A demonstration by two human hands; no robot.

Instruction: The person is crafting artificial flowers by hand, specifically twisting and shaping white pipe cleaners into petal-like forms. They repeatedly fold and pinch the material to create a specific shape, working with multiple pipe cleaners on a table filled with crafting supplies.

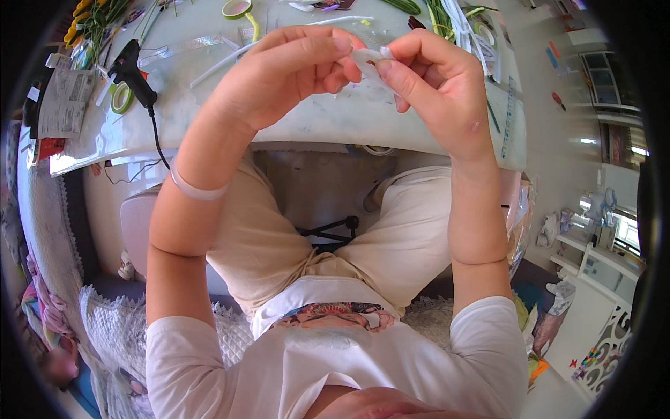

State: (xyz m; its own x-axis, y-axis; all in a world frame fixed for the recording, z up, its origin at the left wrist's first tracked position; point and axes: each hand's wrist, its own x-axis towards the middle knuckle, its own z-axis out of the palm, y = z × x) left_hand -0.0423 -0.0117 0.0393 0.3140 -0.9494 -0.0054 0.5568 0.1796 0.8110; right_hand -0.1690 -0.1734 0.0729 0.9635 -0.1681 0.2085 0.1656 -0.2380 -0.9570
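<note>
Both hands are raised over the far part of a glossy pale table (209, 125). Between them is a small, thin, whitish translucent piece (370, 64) with a small brownish spot on it; its material cannot be told. My left hand (301, 68) pinches its left end between thumb and fingers. The thumb and forefinger of my right hand (432, 78) grip its right end. Behind my left hand, a long white strip (220, 68) lies slantwise on the table. A roll of green tape (236, 8) lies beyond that hand.
A black hot glue gun (137, 78) stands at the left, its cord hanging over the table's edge. Beside it lie another green tape roll (122, 98) and a printed packet (65, 102). Yellow flowers (76, 23) are at the far left. White strips (463, 26) and green stems (438, 18) lie far right.
</note>
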